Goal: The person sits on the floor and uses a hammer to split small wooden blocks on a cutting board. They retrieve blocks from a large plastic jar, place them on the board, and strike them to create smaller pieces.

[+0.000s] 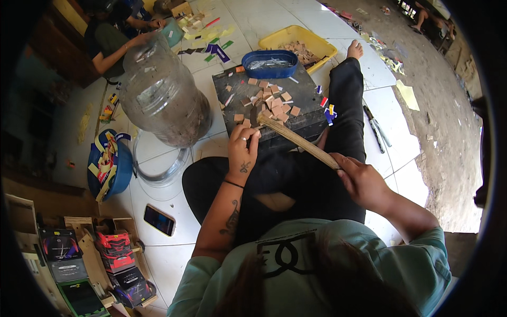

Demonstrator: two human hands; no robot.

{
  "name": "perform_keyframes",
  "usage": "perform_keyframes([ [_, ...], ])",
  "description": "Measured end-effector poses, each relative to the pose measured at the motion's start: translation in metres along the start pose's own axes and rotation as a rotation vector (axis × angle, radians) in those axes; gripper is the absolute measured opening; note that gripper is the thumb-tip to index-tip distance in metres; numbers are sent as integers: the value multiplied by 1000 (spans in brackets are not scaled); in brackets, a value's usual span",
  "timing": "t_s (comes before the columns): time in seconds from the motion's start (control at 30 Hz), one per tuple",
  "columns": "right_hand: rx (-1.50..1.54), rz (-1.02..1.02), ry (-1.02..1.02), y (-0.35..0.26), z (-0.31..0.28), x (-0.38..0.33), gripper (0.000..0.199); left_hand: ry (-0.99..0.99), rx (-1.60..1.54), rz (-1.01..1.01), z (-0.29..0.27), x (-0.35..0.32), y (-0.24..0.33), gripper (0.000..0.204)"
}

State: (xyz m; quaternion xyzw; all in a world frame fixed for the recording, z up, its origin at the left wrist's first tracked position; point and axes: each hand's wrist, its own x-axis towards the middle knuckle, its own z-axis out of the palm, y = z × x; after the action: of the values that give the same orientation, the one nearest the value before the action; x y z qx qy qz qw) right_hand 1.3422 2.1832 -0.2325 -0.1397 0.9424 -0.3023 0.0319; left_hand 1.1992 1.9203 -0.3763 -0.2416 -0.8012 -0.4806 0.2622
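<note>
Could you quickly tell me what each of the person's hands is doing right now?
Left hand: closed, pressing something small on the dark block; what exactly cannot be told.
Right hand: closed around the wooden stick.

Just one view here, a head-worn fisheye looking steeply down over the person's chest and lap at the dark work block (272, 113) mid-frame, pretty close. Tiled floor (248, 21) curves off toward the rim.
</note>
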Motion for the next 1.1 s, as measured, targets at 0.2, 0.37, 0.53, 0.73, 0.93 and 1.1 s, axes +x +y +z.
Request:
perform_keyframes([
  [0.2,41,30,-29,2,3,0,40,-22,-44,-70,0,-2,1,8],
  [0.37,39,-19,39,7,3,0,40,-38,-36,-38,-3,1,1,8],
  [0.53,1,44,-162,14,12,5,39,-63,4,-58,-5,1,-1,8],
  [0.73,-50,-50,252,49,8,16,43,-33,-51,-134,-3,0,3,8],
  [0.93,-449,44,267,88,27,53,46,-28,-223,-286,-8,1,32,8],
  [1.1,-615,-188,522,66,37,73,49,-127,-379,-265,-20,-15,74,7],
])
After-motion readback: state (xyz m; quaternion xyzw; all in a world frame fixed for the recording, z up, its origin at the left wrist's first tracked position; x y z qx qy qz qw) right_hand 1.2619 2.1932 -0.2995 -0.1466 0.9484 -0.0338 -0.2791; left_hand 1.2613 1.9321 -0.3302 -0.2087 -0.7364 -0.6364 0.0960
